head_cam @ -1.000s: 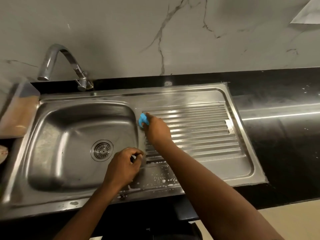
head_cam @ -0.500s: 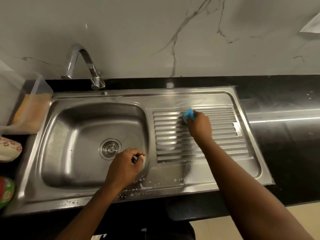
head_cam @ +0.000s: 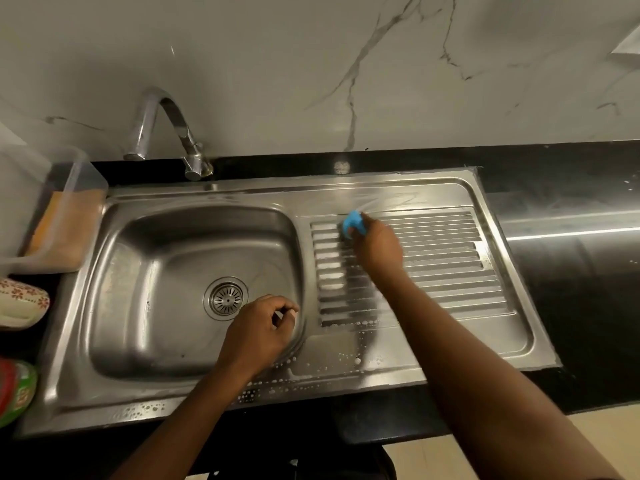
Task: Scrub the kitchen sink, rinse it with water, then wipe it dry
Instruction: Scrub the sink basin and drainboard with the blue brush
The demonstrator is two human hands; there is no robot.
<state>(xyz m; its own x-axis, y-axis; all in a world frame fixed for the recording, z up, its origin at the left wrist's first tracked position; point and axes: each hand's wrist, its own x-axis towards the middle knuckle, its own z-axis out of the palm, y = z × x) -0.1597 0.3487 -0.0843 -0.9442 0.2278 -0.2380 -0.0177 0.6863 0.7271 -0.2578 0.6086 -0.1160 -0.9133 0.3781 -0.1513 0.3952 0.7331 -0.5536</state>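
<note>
A stainless steel sink (head_cam: 381,188) has a basin with a round drain (head_cam: 225,298) on the left and a ribbed drainboard (head_cam: 450,265) on the right. My right hand (head_cam: 377,249) grips a blue scrubber (head_cam: 353,221) and presses it on the upper left ribs of the drainboard. My left hand (head_cam: 259,330) rests on the basin's right rim with its fingers curled; I see nothing in it. Soap suds and droplets cover the front rim and the left ribs. The curved tap (head_cam: 162,126) stands behind the basin with no water running.
A clear plastic container (head_cam: 62,216) with an orange-brown cloth or sponge inside stands left of the sink. Below it lie a floral-patterned item (head_cam: 20,299) and a red and green one (head_cam: 14,389). Black countertop (head_cam: 571,271) extends to the right; a marble wall rises behind.
My right hand swept the scrubber from the drainboard's left edge to the right across the ribs, then back toward the upper left. My left hand stayed on the basin rim.
</note>
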